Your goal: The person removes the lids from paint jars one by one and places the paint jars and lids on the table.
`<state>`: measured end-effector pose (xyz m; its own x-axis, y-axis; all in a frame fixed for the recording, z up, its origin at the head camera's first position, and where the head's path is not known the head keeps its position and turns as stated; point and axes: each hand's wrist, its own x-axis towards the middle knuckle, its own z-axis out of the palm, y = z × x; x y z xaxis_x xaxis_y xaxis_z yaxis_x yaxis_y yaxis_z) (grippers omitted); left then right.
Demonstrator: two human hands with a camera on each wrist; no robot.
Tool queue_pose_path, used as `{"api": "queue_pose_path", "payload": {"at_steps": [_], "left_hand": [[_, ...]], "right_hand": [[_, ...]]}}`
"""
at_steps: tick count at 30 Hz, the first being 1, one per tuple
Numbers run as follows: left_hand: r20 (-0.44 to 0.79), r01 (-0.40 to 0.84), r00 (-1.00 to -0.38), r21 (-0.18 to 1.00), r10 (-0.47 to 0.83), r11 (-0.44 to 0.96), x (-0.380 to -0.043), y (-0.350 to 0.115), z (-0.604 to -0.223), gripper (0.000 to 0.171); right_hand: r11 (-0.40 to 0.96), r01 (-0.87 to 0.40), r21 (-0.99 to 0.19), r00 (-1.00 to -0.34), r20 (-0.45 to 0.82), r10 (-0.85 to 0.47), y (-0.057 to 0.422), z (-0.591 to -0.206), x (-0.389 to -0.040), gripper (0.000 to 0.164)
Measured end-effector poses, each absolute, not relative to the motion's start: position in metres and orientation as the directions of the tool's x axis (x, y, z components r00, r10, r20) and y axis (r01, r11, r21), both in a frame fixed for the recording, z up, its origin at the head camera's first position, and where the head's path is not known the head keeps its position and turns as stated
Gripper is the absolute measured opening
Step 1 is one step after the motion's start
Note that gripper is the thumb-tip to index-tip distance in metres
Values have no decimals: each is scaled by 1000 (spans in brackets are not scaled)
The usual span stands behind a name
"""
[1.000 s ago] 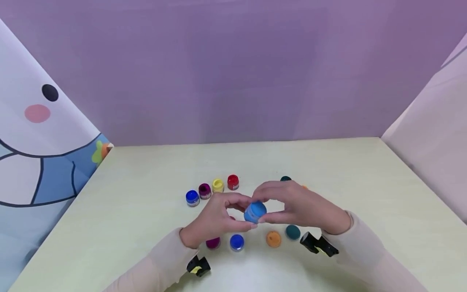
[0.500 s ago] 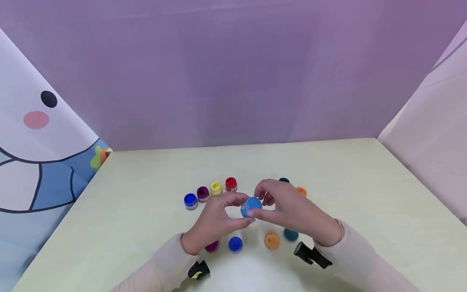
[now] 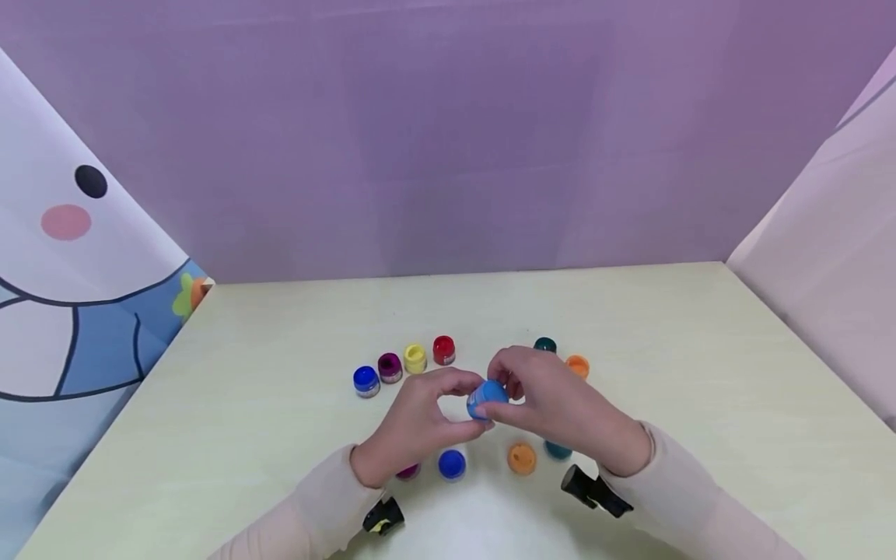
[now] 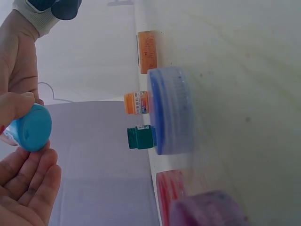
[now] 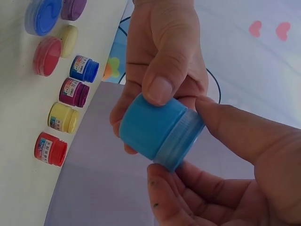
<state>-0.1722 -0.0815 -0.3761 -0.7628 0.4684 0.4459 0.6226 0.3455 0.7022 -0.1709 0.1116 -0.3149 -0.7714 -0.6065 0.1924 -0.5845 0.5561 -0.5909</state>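
A light-blue paint jar (image 3: 488, 398) is held up between both hands above the table. My left hand (image 3: 418, 420) grips the jar's body; in the right wrist view its thumb (image 5: 160, 89) lies along the smooth blue side. From the other side my right hand (image 3: 553, 398) pinches the clear, ridged lid (image 5: 181, 143) between thumb and fingers. The lid sits on the jar, which is tilted. In the left wrist view the jar's smooth round base (image 4: 37, 126) shows, with fingertips just beside it.
Behind the hands stand jars of blue (image 3: 366, 381), purple (image 3: 390, 367), yellow (image 3: 415, 358) and red paint (image 3: 444, 350); green (image 3: 545, 344) and orange jars (image 3: 577, 365) stand at right. Nearer lie blue (image 3: 452, 465), orange (image 3: 521, 459) and teal lids (image 3: 558, 449).
My right hand has shifted its hold, its thumb now lying over the jar's near side and its fingers more curled. Its wrist has come closer to me. My left hand keeps its grip.
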Motion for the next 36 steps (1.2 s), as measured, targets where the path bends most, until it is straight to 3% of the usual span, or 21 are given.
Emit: {"api": "queue_pose_path", "payload": {"at_steps": [11, 24, 29, 36], "left_hand": [[399, 586, -771, 749, 496, 310, -173, -82, -373, 34], [345, 547, -758, 799, 553, 251, -173, -84, -371, 37], [356, 561, -756, 784, 549, 264, -174, -85, -373, 36], [393, 600, -765, 723, 510, 343, -174, -84, -374, 33]], "right_hand": [[505, -707, -495, -673, 250, -697, 116, -311, -170, 28], [334, -796, -504, -503, 244, -829, 125, -306, -176, 31], [351, -777, -523, -530, 242, -813, 124, -307, -178, 33], [497, -665, -557, -686, 192, -702, 122, -312, -177, 35]]}}
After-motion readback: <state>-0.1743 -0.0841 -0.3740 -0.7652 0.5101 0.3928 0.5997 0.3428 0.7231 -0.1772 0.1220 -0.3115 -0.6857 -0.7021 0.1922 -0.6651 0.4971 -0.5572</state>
